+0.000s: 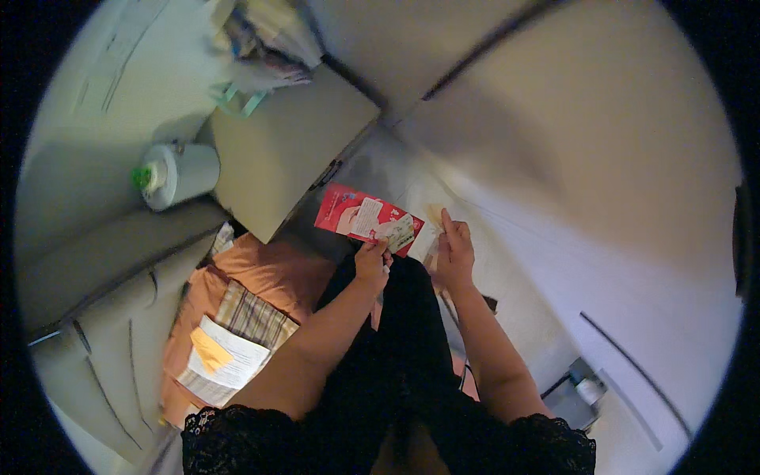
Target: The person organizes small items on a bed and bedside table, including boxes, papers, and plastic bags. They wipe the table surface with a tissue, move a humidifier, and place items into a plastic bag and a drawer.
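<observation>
Up front: left hand (370, 261) pinches red card (368, 219) flat, easy to see | right hand (455, 252) pinches pale slip (435, 212).

The left hand (370, 265) covers the lower edge of the red packet (368, 218), whose print is too small to tell; at three o'clock of it, the right hand (455, 253) hides most of a pale slip (434, 214). At eleven o'clock, the pile of papers (257, 39) blurs into the rim
</observation>
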A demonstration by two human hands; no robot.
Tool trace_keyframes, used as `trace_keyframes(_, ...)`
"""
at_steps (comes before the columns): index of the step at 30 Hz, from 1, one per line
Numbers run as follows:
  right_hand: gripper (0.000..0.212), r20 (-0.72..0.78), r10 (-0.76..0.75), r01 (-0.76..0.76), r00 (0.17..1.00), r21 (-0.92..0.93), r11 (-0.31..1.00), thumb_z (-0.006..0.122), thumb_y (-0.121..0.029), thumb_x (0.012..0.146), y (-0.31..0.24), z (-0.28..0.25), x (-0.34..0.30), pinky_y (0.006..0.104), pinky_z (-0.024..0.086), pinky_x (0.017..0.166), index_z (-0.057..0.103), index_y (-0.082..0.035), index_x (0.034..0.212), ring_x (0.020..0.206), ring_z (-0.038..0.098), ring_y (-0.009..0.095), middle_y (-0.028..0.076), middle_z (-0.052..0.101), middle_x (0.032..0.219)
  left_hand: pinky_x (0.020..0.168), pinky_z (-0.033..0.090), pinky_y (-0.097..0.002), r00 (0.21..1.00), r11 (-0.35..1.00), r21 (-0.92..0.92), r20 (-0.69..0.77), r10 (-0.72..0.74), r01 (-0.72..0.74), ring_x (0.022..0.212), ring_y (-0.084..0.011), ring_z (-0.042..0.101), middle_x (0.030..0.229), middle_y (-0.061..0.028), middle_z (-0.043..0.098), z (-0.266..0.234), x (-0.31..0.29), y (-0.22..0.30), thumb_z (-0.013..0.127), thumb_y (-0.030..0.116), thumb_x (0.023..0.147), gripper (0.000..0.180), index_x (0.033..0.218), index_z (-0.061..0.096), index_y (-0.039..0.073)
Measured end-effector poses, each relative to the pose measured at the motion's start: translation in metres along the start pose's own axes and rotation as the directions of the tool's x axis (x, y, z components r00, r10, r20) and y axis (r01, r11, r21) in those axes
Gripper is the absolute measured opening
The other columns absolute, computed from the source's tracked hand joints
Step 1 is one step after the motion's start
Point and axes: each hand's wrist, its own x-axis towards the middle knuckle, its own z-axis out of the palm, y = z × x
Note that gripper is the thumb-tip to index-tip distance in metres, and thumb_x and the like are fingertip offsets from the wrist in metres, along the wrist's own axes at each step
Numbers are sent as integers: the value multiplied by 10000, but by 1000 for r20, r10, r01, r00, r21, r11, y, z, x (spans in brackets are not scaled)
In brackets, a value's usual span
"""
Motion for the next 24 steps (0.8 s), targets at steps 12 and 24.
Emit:
trace_keyframes(12, 416, -569, 390, -239, 724, 323, 916, 506, -8, 849, 90, -23, -202, 288, 434, 672, 500, -33, 1264, 759, 536, 201, 122, 578, 910, 410, 360, -263, 928, 693, 720, 270, -256, -18, 461, -125, 453, 566, -12, 468, 6, -40, -122, 574, 86, 862, 123, 758, 511, 85)
trace_keyframes(24, 395, -316, 947, -169, 53, 932, 320, 536, -75, 864, 206, 37, -288, 270, 435, 857, 506, -7, 1251, 975, 577, 173, 129, 595, 1118, 389, 333, -236, 865, 133, 991, 93, -494, -31, 433, -94, 422, 561, 2, 468, 7, 11, -247, 613, 113, 847, 131, 760, 528, 64)
